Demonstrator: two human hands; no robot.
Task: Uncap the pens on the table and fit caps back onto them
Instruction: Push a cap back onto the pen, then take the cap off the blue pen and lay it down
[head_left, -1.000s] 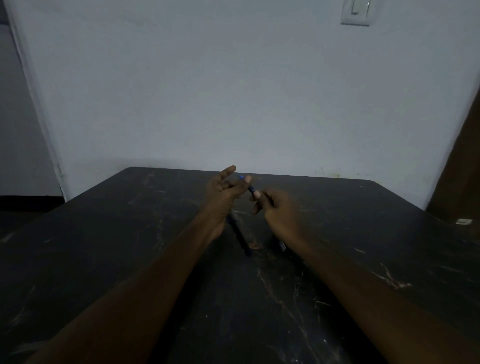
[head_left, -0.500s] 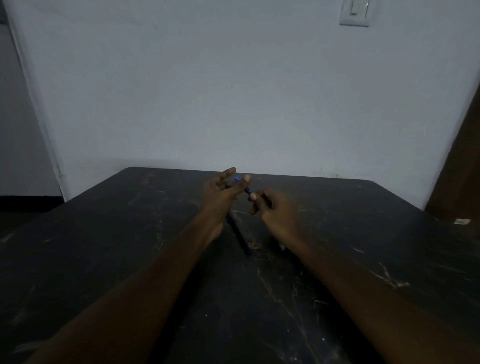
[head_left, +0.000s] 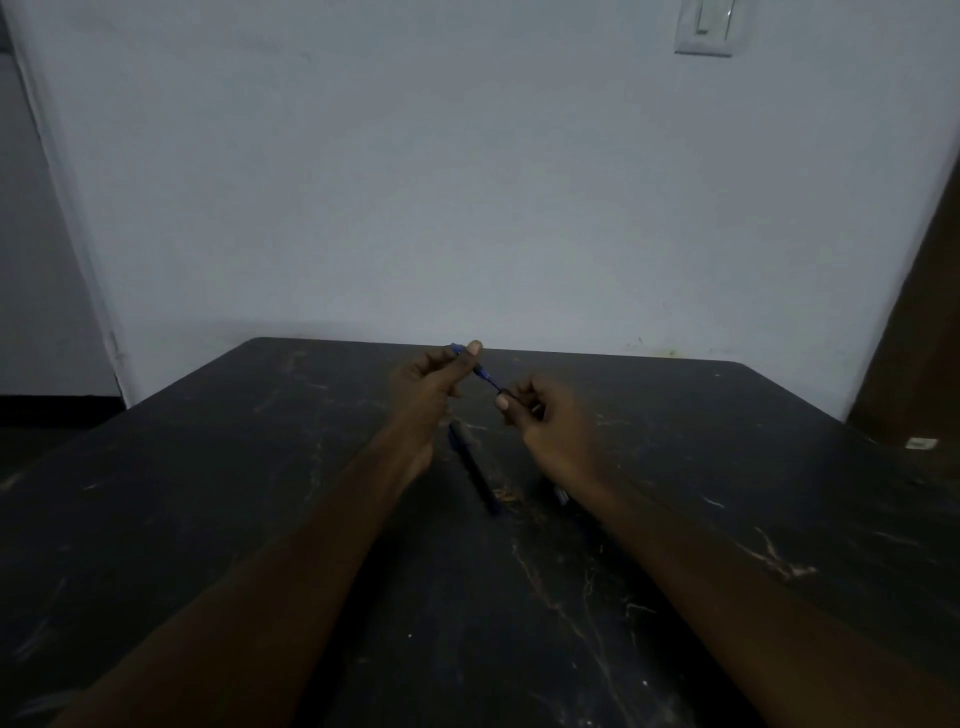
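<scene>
Above the middle of the dark table (head_left: 208, 519), my left hand (head_left: 426, 389) pinches a blue pen (head_left: 480, 372) between thumb and fingers. The pen's thin dark end slants down to the right, toward my right hand (head_left: 550, 421). That hand's fingers are curled round a small dark piece (head_left: 535, 408), seemingly the cap, which is mostly hidden. The gap between the pen's end and the right thumb is very small. A second dark pen (head_left: 474, 470) lies on the table below the hands. A third pen (head_left: 561, 494) peeks out from under my right wrist.
The table's far edge meets a pale wall (head_left: 467, 182) just behind the hands. A small white object (head_left: 920, 443) lies at the table's right edge. A wall switch (head_left: 707, 26) is at the upper right.
My left hand's fingers, spread a second ago, have curled in round the blue pen. The pen has shifted slightly left and up. My right hand has barely moved.
</scene>
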